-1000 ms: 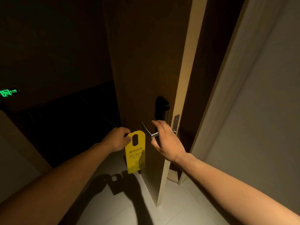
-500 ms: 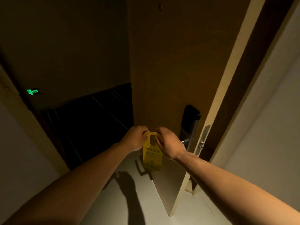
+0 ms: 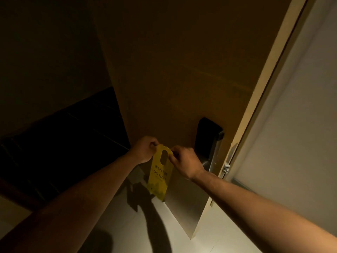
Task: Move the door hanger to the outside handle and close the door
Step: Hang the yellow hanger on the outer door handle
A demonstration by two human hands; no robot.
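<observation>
Both forearms extend forward to the open door [image 3: 182, 70]. Left hand [image 3: 144, 151] and right hand [image 3: 186, 164] each pinch the top corners of the yellow door hanger [image 3: 159, 175]. It hangs upright beside the dark lock plate [image 3: 206, 137].

door handle [image 3: 205, 163] mostly hidden behind right hand [image 3: 186, 164], door hanger [image 3: 160, 172] small print unreadable

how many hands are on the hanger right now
2. The left hand pinches the top left edge of the hanger; the right hand pinches its top right edge, beside the slot.
</observation>
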